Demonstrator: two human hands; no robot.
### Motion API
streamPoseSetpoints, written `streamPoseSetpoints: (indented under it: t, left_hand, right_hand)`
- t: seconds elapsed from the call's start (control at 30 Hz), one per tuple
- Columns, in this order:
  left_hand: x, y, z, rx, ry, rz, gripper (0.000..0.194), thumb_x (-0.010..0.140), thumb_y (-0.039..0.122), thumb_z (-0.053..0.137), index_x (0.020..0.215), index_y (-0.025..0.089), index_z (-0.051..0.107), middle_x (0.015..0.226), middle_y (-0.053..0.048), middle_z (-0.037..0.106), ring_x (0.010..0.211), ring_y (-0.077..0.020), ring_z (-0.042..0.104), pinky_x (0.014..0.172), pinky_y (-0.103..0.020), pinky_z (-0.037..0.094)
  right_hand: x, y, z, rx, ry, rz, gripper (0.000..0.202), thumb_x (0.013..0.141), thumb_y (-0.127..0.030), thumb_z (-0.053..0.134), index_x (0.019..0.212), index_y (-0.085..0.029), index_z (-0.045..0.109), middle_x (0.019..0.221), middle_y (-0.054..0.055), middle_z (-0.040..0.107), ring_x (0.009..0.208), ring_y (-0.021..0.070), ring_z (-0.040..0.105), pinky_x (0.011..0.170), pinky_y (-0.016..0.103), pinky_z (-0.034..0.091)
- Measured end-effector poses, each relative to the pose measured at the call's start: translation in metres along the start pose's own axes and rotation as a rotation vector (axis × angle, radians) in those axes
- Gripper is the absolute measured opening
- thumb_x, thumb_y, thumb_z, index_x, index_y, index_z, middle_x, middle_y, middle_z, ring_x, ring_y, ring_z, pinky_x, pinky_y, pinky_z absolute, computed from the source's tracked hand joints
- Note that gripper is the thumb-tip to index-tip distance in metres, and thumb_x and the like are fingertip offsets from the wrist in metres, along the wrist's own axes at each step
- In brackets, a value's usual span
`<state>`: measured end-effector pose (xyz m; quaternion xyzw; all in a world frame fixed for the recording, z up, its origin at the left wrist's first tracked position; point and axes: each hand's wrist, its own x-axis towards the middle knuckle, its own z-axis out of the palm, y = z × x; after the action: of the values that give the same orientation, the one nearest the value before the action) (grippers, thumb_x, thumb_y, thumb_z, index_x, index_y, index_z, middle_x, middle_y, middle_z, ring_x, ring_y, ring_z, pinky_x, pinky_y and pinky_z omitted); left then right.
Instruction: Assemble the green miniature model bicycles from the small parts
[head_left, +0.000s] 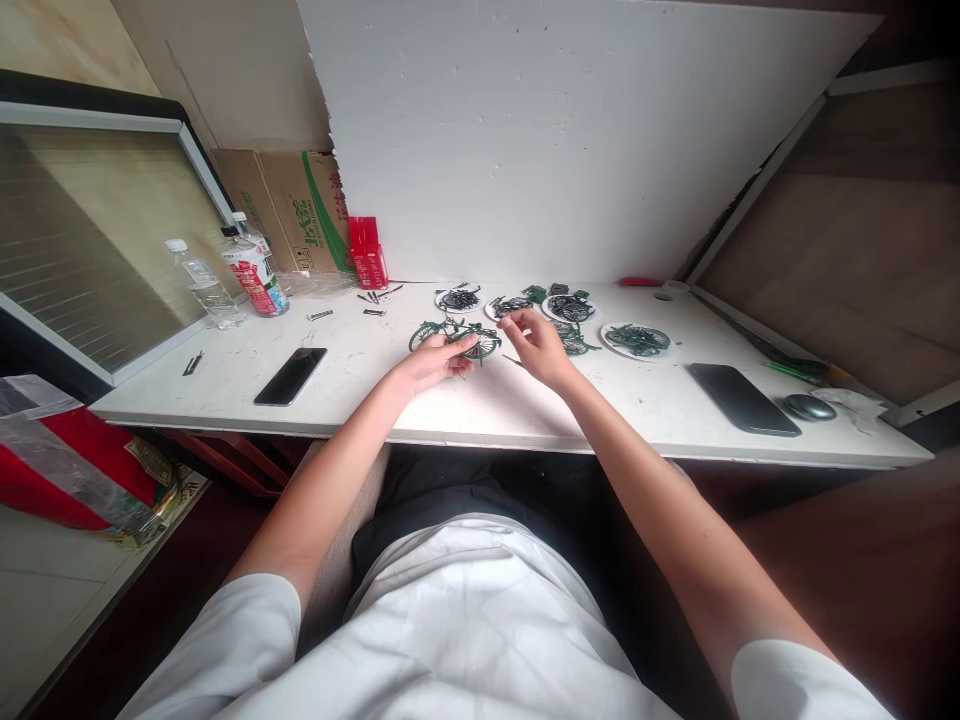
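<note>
One green, thin-framed toy bicycle (456, 328) with spoked wheels is grasped in the left hand (433, 366), which holds it from below and the side. The right hand (540, 346) is at the bicycle's right end, thumb and forefinger brought together; whether they pinch a small part, I cannot tell.

Four round white plates lie on the smooth white counter (360, 385). Three, beyond the hands, carry black, glossy-looking pieces, spoked wheels (571, 309) among them on the one beyond the right hand; the fourth plate (609, 347), right of that hand, bears thin green parts (637, 341). More green openwork parts (576, 341) lie just beside the right hand.

Left of the left hand are one black, glossy phone (291, 377) and, farther off, two clear plastic bottles in front: one with a white cap (204, 284), one with a black cap and a red-and-white label (253, 277). Beyond them, a brown cardboard carton (281, 210) shows sideways green and red Chinese characters, and one small red box (369, 255) has white print too small to read.
</note>
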<state>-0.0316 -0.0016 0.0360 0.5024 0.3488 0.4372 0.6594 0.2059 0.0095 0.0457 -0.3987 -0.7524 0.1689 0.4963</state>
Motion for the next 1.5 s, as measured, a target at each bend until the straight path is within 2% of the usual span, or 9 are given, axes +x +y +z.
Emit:
streamPoseSetpoints:
  t: [0.13, 0.27, 0.4, 0.63, 0.77, 0.87, 1.1, 1.3, 1.5]
  left_hand:
    - [0.001, 0.0, -0.005, 0.01, 0.072, 0.003, 0.052, 0.076, 0.042, 0.098, 0.107, 0.016, 0.064, 0.105, -0.009, 0.076, 0.079, -0.0159, 0.073, 0.078, -0.034, 0.055]
    - [0.0, 0.003, -0.007, -0.081, 0.103, -0.022, 0.053, 0.072, 0.036, 0.101, 0.102, 0.018, 0.061, 0.1, -0.007, 0.075, 0.075, -0.0148, 0.071, 0.073, -0.033, 0.052]
    - [0.0, 0.007, -0.007, -0.102, 0.051, -0.031, 0.05, 0.074, 0.036, 0.1, 0.101, 0.016, 0.064, 0.098, -0.007, 0.075, 0.073, -0.0135, 0.07, 0.072, -0.031, 0.05]
    - [-0.005, 0.011, -0.002, -0.107, 0.002, -0.056, 0.046, 0.076, 0.036, 0.099, 0.102, 0.012, 0.07, 0.101, -0.011, 0.077, 0.072, -0.0142, 0.07, 0.069, -0.03, 0.05]
    - [-0.007, 0.014, 0.002, -0.116, -0.012, -0.043, 0.043, 0.077, 0.035, 0.098, 0.101, 0.012, 0.072, 0.1, -0.012, 0.078, 0.071, -0.0137, 0.069, 0.068, -0.03, 0.049]
    - [-0.007, 0.016, 0.005, -0.113, -0.031, -0.032, 0.041, 0.078, 0.035, 0.097, 0.102, 0.011, 0.073, 0.102, -0.013, 0.079, 0.071, -0.0138, 0.069, 0.067, -0.029, 0.049]
    - [-0.009, 0.015, 0.014, -0.077, -0.066, -0.05, 0.045, 0.079, 0.039, 0.097, 0.106, 0.01, 0.073, 0.104, -0.015, 0.079, 0.073, -0.0144, 0.069, 0.07, -0.03, 0.05]
    - [-0.012, 0.013, 0.021, -0.087, 0.007, -0.072, 0.045, 0.074, 0.03, 0.1, 0.103, 0.013, 0.069, 0.1, -0.01, 0.077, 0.074, -0.0152, 0.07, 0.073, -0.032, 0.052]
    - [-0.008, 0.007, 0.018, -0.002, 0.003, -0.06, 0.049, 0.077, 0.035, 0.099, 0.11, 0.014, 0.07, 0.107, -0.009, 0.076, 0.079, -0.0151, 0.072, 0.079, -0.032, 0.055]
  right_hand:
    - [0.001, 0.025, -0.016, -0.354, -0.103, -0.007, 0.039, 0.104, -0.051, 0.061, 0.089, -0.019, 0.076, 0.09, 0.013, 0.074, 0.085, 0.0272, 0.063, 0.078, 0.041, 0.049]
    - [-0.004, 0.042, -0.023, -0.578, -0.286, 0.235, 0.021, 0.093, -0.039, 0.078, 0.082, -0.021, 0.082, 0.085, 0.012, 0.079, 0.075, 0.0262, 0.066, 0.069, 0.038, 0.047]
    - [-0.005, 0.037, -0.021, -0.654, -0.323, 0.361, 0.015, 0.09, -0.037, 0.083, 0.09, -0.023, 0.086, 0.097, 0.012, 0.083, 0.086, 0.0301, 0.072, 0.072, 0.038, 0.049]
    - [-0.005, 0.018, -0.019, -0.736, -0.403, 0.304, 0.015, 0.098, -0.026, 0.072, 0.1, -0.017, 0.084, 0.108, 0.016, 0.082, 0.109, 0.0341, 0.073, 0.083, 0.037, 0.053]
    - [-0.002, 0.012, -0.029, -0.531, -0.257, 0.361, 0.016, 0.1, -0.027, 0.068, 0.094, -0.018, 0.079, 0.095, 0.011, 0.083, 0.089, 0.0263, 0.077, 0.079, 0.034, 0.054]
    - [0.003, 0.005, -0.041, -0.256, -0.077, 0.278, 0.018, 0.098, -0.033, 0.071, 0.091, -0.018, 0.077, 0.08, 0.007, 0.08, 0.072, 0.0209, 0.076, 0.075, 0.032, 0.057]
    - [0.009, -0.027, -0.046, 0.198, 0.184, 0.08, 0.053, 0.087, -0.072, 0.078, 0.096, -0.02, 0.077, 0.083, 0.008, 0.074, 0.076, 0.0217, 0.071, 0.051, 0.028, 0.055]
    - [0.003, -0.048, -0.038, 0.249, 0.055, 0.004, 0.055, 0.089, -0.076, 0.074, 0.094, -0.022, 0.075, 0.089, 0.008, 0.072, 0.084, 0.0218, 0.069, 0.055, 0.028, 0.057]
    - [-0.003, -0.053, -0.03, 0.221, -0.026, -0.02, 0.055, 0.089, -0.077, 0.073, 0.087, -0.022, 0.071, 0.103, 0.01, 0.075, 0.085, 0.0216, 0.067, 0.056, 0.03, 0.056]
